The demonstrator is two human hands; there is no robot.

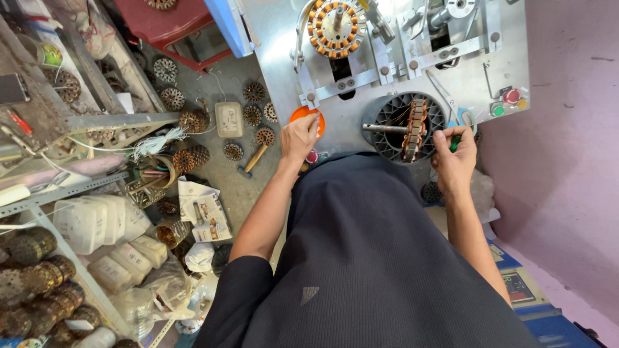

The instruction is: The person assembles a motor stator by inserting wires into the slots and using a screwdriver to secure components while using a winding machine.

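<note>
Seen from above at a metal worktop [464, 77]: left hand [298, 136] pressed on an orange disc [308, 116], mostly hidden beneath it, fingers curled over the rim. Right hand [455, 154] clenched on a green-handled tool [455, 143], tip hard to make out, just beside one wound stator [414, 129] on a shaft. Second stator [335, 27] mounted above. Two buttons [505, 103], red and green, at right.

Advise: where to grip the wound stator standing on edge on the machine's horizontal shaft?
Grip the stator by its outer rim, from the right, where the right hand already is. It stands on edge, the shaft fills its bore from the left, and the windings look fragile.
</note>
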